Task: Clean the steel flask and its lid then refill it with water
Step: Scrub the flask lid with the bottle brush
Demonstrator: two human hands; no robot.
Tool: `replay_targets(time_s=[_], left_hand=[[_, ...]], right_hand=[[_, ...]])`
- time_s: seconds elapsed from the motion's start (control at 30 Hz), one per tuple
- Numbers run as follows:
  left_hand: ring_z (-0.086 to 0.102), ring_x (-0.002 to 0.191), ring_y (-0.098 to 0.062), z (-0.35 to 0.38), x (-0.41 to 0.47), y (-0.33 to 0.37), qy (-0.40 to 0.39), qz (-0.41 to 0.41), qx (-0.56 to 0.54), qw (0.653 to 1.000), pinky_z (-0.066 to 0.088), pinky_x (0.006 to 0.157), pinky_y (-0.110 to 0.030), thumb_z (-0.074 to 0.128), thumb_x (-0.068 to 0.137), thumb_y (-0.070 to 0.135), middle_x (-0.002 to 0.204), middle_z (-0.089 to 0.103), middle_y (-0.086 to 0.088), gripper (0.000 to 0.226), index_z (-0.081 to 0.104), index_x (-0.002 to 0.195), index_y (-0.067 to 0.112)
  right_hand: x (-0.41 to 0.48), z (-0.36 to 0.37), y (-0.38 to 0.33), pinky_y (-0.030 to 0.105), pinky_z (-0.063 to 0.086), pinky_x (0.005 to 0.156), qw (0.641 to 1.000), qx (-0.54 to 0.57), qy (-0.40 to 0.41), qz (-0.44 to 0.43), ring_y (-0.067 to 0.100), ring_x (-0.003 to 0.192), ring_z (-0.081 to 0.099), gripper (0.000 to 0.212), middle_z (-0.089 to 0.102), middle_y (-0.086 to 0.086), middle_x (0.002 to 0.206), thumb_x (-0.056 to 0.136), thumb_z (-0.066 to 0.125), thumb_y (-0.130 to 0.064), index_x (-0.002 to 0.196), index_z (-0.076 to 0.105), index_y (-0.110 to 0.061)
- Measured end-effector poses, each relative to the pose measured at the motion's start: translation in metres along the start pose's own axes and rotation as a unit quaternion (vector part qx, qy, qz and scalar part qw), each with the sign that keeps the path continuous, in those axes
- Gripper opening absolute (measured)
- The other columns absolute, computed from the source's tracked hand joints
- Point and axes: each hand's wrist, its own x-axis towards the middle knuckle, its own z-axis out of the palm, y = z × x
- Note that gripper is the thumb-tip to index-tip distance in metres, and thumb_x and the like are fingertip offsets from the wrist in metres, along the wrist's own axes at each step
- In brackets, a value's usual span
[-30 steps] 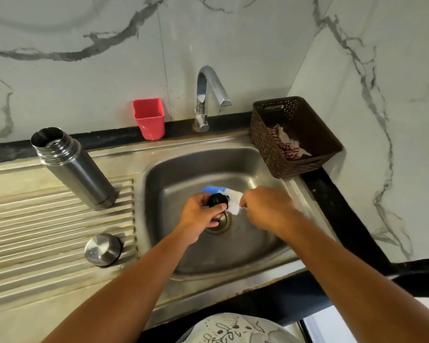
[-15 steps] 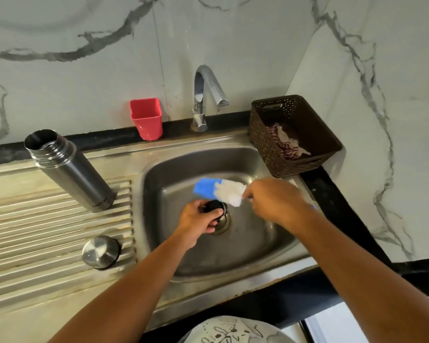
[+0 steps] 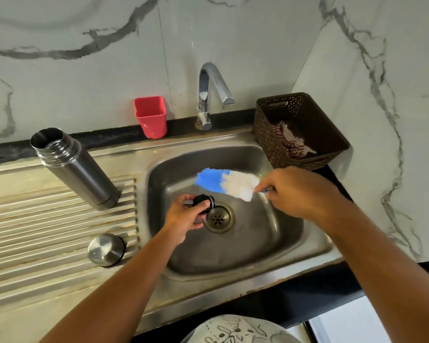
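The left hand is gripping a small round black lid, apparently plastic; the right hand is holding a blue-and-white bristle brush just beyond the left hand

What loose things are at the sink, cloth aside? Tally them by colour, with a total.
Steel: 2, flask and cap
Black: 1, stopper
Red: 1, cup
Brown: 1, basket
Blue and white: 1, brush
Total: 6

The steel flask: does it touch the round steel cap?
Apart. The head view shows ribbed drainboard between the steel flask and the round steel cap.
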Motion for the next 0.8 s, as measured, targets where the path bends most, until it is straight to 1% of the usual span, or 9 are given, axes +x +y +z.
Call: replay_targets(time_s=[0.07,0.17,0.3,0.47,0.53,0.6,0.67,0.73,0.8], left_hand=[[0.078,0.083,-0.022,0.004,-0.002,0.006,-0.014,0.010,-0.016,1.000,0.064,0.065,-0.032,0.086,0.086,0.021,0.110,0.076,-0.015,0.048,0.059,0.125,0.012],[0.077,0.085,-0.022,0.030,-0.011,0.013,-0.051,0.011,-0.006,0.999,0.066,0.067,-0.031,0.086,0.087,0.018,0.109,0.076,-0.014,0.044,0.061,0.122,0.010],[0.077,0.093,-0.026,0.025,-0.010,0.005,-0.025,0.002,-0.008,1.000,0.065,0.067,-0.033,0.086,0.087,0.020,0.117,0.072,-0.016,0.043,0.061,0.118,0.005],[0.078,0.084,-0.028,0.011,-0.010,0.008,-0.031,0.017,-0.026,0.999,0.067,0.073,-0.042,0.068,0.102,0.031,0.118,0.071,-0.009,0.021,0.064,0.119,0.020],[0.078,0.087,-0.027,0.008,-0.009,0.011,-0.041,0.025,-0.026,0.999,0.066,0.074,-0.040,0.073,0.098,0.032,0.118,0.072,-0.009,0.026,0.067,0.121,0.022],[0.079,0.091,-0.026,0.004,-0.007,0.011,-0.047,0.033,-0.010,0.998,0.066,0.075,-0.038,0.084,0.089,0.022,0.118,0.072,-0.008,0.041,0.066,0.125,0.023],[0.078,0.089,-0.023,-0.002,-0.003,0.012,-0.024,0.039,0.004,0.999,0.065,0.072,-0.035,0.088,0.084,0.011,0.118,0.071,-0.008,0.050,0.065,0.127,0.021],[0.078,0.083,-0.020,-0.006,0.001,0.014,0.009,0.038,0.002,0.999,0.064,0.067,-0.031,0.088,0.083,0.010,0.113,0.074,-0.009,0.052,0.063,0.129,0.016],[0.078,0.081,-0.020,-0.003,0.002,0.018,0.020,0.047,0.011,0.999,0.064,0.066,-0.029,0.090,0.082,0.011,0.107,0.076,-0.009,0.053,0.063,0.127,0.013]], right_hand=[[-0.002,0.000,-0.011,0.044,0.057,0.092,1.000,-0.012,-0.016,-0.018,0.023,0.110,0.066,0.034,0.067,-0.005,0.132,0.101,0.058,-0.025,0.128,0.069,-0.043],[0.014,0.020,-0.028,0.040,0.056,0.093,0.999,-0.023,-0.025,-0.014,0.027,0.116,0.065,0.038,0.065,0.001,0.136,0.101,0.058,-0.022,0.132,0.068,-0.041],[0.023,0.026,-0.023,0.038,0.054,0.092,0.999,0.033,-0.020,0.003,0.025,0.115,0.066,0.037,0.067,0.000,0.136,0.101,0.060,-0.021,0.133,0.069,-0.040],[0.019,0.027,-0.014,0.036,0.055,0.091,0.992,0.120,-0.024,0.016,0.022,0.107,0.070,0.034,0.074,-0.001,0.124,0.103,0.056,-0.022,0.127,0.073,-0.037],[0.016,0.021,-0.011,0.039,0.057,0.092,0.992,0.120,-0.019,0.017,0.021,0.106,0.069,0.034,0.073,-0.002,0.126,0.103,0.056,-0.021,0.128,0.072,-0.037],[0.012,0.008,-0.007,0.043,0.057,0.094,0.995,0.102,-0.010,0.011,0.019,0.107,0.068,0.033,0.071,-0.005,0.129,0.103,0.058,-0.022,0.128,0.072,-0.038],[0.003,-0.012,0.000,0.044,0.058,0.093,0.996,0.088,-0.008,0.009,0.017,0.103,0.069,0.032,0.073,-0.006,0.124,0.102,0.059,-0.024,0.125,0.073,-0.040],[-0.008,-0.028,0.004,0.043,0.058,0.092,0.997,0.078,-0.017,0.009,0.016,0.099,0.069,0.031,0.073,-0.007,0.119,0.101,0.059,-0.024,0.123,0.073,-0.042],[-0.012,-0.030,-0.005,0.042,0.058,0.093,0.999,0.041,-0.021,-0.002,0.017,0.101,0.068,0.033,0.071,-0.008,0.121,0.100,0.059,-0.023,0.122,0.074,-0.042]])
